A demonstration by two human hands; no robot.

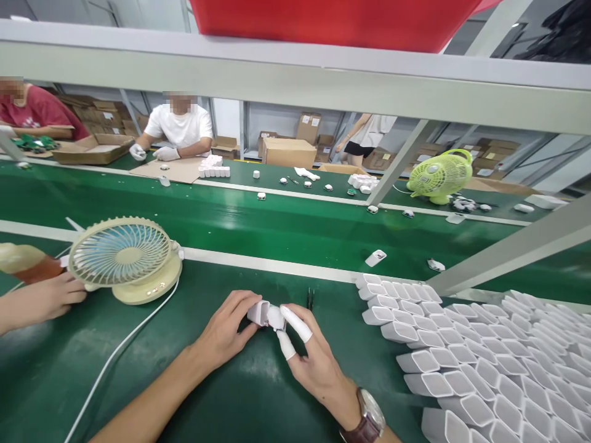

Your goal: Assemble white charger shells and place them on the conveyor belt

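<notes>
My left hand (231,326) is closed around a small white plastic housing (258,312), its open end facing right. Between the thumb and forefinger of my right hand (310,351) is a small white part (276,318), held right at the housing's mouth; whether it reaches inside I cannot tell. White finger cots cover those two fingertips, and a watch (369,415) is on the right wrist. Dark tweezers (311,299) lie just beyond my right hand. Rows of empty white housings (443,344) fill the bench to the right, openings towards me.
A cream fan (127,258) with a white cable (122,344) stands at left, beside another person's hand (50,301). Ahead runs a green conveyor belt (231,215) carrying several small parts. A slanted post (517,240) rises at right; a shelf beam (277,80) crosses above. Co-workers sit opposite.
</notes>
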